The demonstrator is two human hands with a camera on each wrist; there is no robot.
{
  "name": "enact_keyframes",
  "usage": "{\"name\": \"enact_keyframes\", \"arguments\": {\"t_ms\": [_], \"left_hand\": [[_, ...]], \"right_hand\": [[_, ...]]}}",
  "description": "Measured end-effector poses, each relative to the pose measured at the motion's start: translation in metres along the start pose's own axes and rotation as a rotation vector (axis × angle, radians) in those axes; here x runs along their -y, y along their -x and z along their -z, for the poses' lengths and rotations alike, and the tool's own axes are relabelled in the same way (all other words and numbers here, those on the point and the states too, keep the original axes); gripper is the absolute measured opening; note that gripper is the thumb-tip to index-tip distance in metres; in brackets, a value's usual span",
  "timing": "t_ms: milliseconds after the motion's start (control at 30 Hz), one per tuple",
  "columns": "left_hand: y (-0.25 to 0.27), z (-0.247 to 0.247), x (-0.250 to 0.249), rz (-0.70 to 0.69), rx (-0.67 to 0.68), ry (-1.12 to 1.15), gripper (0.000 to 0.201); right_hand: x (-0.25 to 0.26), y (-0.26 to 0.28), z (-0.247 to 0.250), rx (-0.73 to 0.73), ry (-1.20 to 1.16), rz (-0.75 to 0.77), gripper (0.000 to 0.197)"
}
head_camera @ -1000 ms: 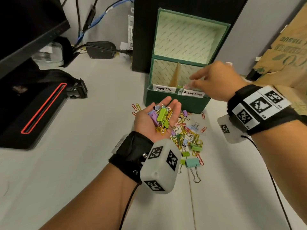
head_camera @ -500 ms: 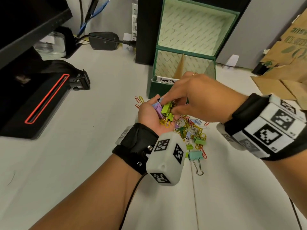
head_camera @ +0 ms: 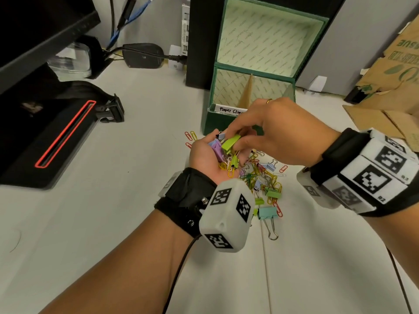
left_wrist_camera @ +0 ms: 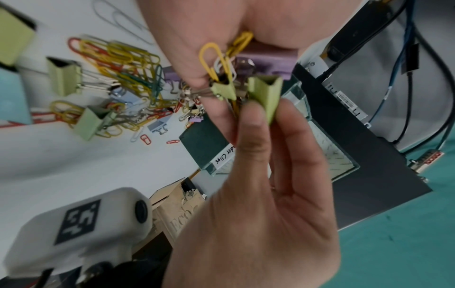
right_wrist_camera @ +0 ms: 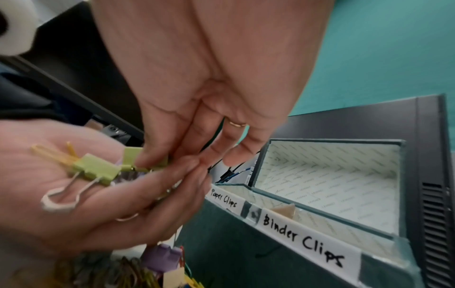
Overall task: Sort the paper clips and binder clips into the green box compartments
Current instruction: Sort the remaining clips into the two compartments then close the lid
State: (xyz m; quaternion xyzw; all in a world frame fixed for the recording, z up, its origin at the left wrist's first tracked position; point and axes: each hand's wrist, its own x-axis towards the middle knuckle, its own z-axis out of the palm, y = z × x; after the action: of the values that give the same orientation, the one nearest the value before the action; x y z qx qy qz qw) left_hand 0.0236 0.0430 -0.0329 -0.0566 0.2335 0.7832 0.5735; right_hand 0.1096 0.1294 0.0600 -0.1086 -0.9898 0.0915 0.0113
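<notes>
My right hand (head_camera: 278, 134) pinches a green binder clip (head_camera: 230, 142) from the mixed clips cupped in my left hand (head_camera: 209, 158); lift it clear of tangled paper clips (head_camera: 229, 167) before reaching the green box (head_camera: 215, 123)

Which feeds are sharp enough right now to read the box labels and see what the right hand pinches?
Head view: evenly lit and sharp, but the right hand covers the second label on the green box. Right wrist view: both labels readable, the near palm blurred, straight edges bowed. Left wrist view: the green binder clip pinched by the right hand is fairly crisp, the clip pile behind it soft.
</notes>
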Motion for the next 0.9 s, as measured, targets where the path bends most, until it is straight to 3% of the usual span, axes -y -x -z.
{"name": "enact_keyframes", "arguments": {"t_ms": [100, 300, 533, 600, 700, 833, 900], "left_hand": [[-0.001, -0.001, 0.000, -0.008, -0.009, -0.005, 0.059], [-0.002, -0.003, -0.001, 0.028, 0.031, 0.195, 0.054], [-0.004, 0.001, -0.002, 0.063, 0.036, 0.198, 0.058], [-0.004, 0.001, -0.002, 0.071, 0.033, 0.197, 0.058], [-0.004, 0.001, -0.002, 0.066, 0.039, 0.197, 0.059], [-0.006, 0.001, -0.002, 0.062, 0.032, 0.211, 0.053], [-0.006, 0.000, -0.002, 0.053, 0.028, 0.205, 0.050]], "right_hand": [[-0.002, 0.001, 0.007, -0.074, -0.122, -0.018, 0.018], [-0.011, 0.000, 0.018, -0.209, -0.261, -0.060, 0.018], [-0.060, -0.013, 0.030, -0.618, -0.290, -0.355, 0.008], [-0.070, -0.017, 0.023, -0.545, -0.250, -0.436, 0.006], [-0.073, -0.018, 0.012, -0.292, -0.055, -0.477, 0.015], [-0.048, -0.013, 0.012, -0.333, 0.001, -0.319, 0.018], [-0.027, -0.006, 0.017, -0.257, -0.097, -0.193, 0.015]]}}
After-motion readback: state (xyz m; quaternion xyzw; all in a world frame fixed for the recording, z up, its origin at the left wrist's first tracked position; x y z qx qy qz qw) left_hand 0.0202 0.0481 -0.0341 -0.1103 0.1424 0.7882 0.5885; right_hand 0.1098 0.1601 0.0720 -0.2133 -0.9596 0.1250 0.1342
